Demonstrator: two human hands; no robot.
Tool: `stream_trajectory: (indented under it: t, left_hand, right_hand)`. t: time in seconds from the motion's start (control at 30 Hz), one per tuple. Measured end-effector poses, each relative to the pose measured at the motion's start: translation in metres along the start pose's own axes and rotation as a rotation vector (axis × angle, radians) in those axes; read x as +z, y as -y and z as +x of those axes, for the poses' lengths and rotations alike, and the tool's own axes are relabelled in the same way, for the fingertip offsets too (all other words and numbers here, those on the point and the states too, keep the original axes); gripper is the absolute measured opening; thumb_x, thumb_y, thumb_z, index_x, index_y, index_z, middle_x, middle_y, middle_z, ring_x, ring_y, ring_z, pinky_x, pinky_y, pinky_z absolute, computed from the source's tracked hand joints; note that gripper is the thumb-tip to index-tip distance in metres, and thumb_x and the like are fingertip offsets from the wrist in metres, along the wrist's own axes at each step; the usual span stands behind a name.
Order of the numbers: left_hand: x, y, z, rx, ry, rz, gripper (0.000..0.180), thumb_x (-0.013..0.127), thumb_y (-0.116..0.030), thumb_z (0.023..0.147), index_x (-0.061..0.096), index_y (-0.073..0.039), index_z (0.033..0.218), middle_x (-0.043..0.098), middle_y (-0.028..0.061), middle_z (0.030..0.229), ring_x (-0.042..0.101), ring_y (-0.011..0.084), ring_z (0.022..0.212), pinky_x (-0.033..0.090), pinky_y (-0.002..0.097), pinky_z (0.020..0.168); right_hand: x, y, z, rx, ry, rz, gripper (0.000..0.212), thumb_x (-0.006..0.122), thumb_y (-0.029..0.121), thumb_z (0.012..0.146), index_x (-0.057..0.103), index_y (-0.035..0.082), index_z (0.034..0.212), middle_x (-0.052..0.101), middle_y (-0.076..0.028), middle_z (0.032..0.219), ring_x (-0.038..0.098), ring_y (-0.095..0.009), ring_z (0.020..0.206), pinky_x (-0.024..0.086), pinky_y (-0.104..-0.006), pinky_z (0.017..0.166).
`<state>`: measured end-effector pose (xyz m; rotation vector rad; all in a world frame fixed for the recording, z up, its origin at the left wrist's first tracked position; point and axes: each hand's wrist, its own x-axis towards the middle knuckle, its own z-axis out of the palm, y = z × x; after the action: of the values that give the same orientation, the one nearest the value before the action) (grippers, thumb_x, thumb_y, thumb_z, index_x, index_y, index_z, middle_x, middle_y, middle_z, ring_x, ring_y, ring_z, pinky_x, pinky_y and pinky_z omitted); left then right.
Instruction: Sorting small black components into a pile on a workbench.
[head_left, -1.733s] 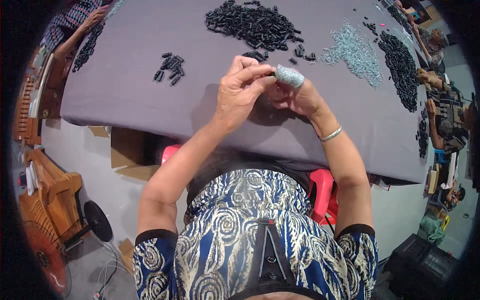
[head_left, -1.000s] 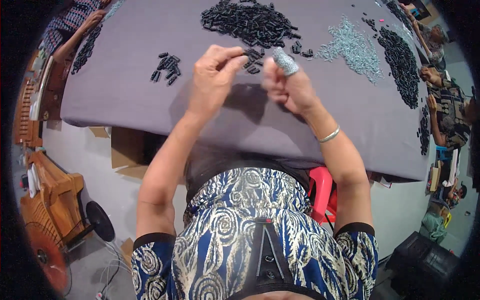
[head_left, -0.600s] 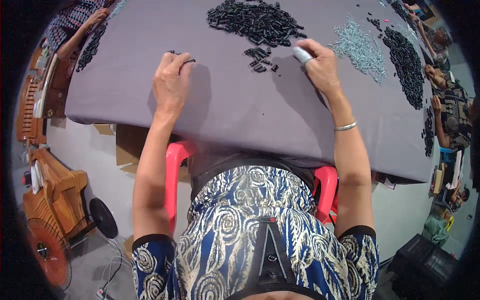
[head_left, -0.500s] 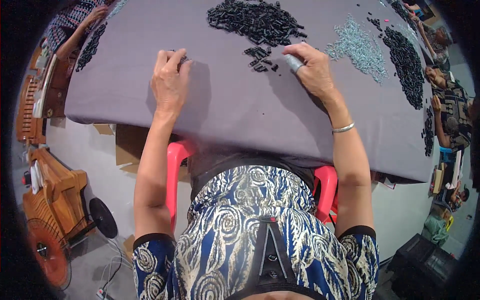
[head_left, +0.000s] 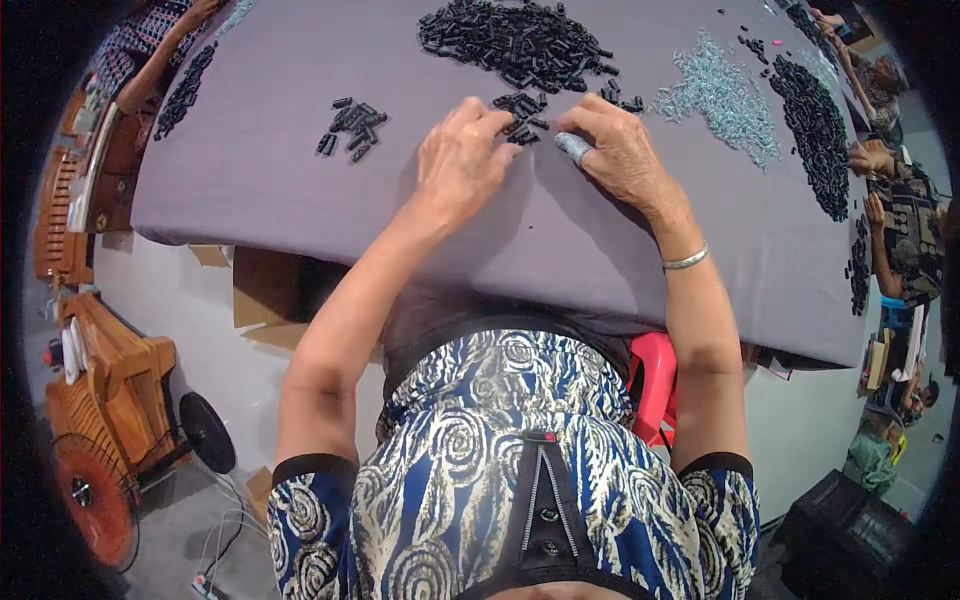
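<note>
My left hand (head_left: 462,165) is at the near left side of a small cluster of black cylindrical pieces (head_left: 520,105). Its thumb and forefinger are apart, with nothing visibly gripped between them. Facing it from the right is my right hand (head_left: 618,155), fingers curled and its grey-wrapped thumb close to the forefinger. Whatever may sit in that pinch is hidden. Further left lies a separate small group of black pieces (head_left: 352,128), and behind the cluster rises a large heap of the same black pieces (head_left: 515,45).
A grey cloth covers the table (head_left: 250,150). To the right lie a pile of small silvery parts (head_left: 715,105) and a long black pile (head_left: 810,135). Other people's hands are at the table's left and right edges. A pink chair (head_left: 655,385) stands below the front edge.
My left hand has moved right, from over the left group to the middle cluster, leaving that group uncovered on the cloth. My right hand has shifted slightly down.
</note>
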<state>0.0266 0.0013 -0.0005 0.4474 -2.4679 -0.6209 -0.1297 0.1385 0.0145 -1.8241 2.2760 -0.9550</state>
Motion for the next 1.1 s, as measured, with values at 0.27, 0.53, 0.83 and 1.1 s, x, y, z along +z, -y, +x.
stream_trajectory:
  t: [0.27,0.53,0.83,1.1]
  left_hand:
    - [0.022,0.0,0.02,-0.001,-0.04,0.009,0.023,0.069,-0.012,0.076,0.065,-0.006,0.098,0.06,0.009,0.083,0.061,0.0285,0.079,0.048,0.0385,0.07]
    - [0.012,-0.003,0.008,-0.057,-0.105,-0.097,0.024,0.065,-0.002,0.076,0.064,-0.003,0.1,0.057,0.01,0.079,0.06,0.0244,0.074,0.048,0.0336,0.066]
    - [0.018,-0.02,-0.001,-0.222,0.016,-0.76,0.021,0.065,-0.002,0.082,0.064,-0.001,0.103,0.059,0.0017,0.086,0.054,0.0079,0.074,0.046,0.0221,0.065]
    - [0.009,-0.031,0.001,-0.453,0.02,-1.373,0.026,0.065,-0.001,0.084,0.061,0.001,0.109,0.06,0.0005,0.094,0.055,0.0062,0.079,0.045,0.0201,0.068]
  right_hand:
    - [-0.014,-0.021,0.004,0.015,-0.342,-0.005,0.017,0.059,-0.001,0.075,0.065,0.005,0.089,0.061,-0.011,0.079,0.06,-0.027,0.072,0.048,-0.0346,0.065]
    - [-0.015,-0.033,-0.002,0.074,-0.21,-0.177,0.013,0.063,0.006,0.077,0.065,0.004,0.089,0.059,-0.01,0.082,0.06,-0.029,0.076,0.048,-0.0382,0.067]
    - [-0.01,-0.012,0.002,-0.021,-0.266,0.047,0.014,0.065,0.001,0.071,0.064,0.002,0.084,0.058,-0.011,0.073,0.059,-0.024,0.062,0.048,-0.0326,0.057]
    - [0.009,0.019,0.002,0.03,-0.328,0.44,0.017,0.075,0.007,0.072,0.064,0.002,0.084,0.058,-0.001,0.074,0.053,-0.009,0.064,0.044,-0.0228,0.057]
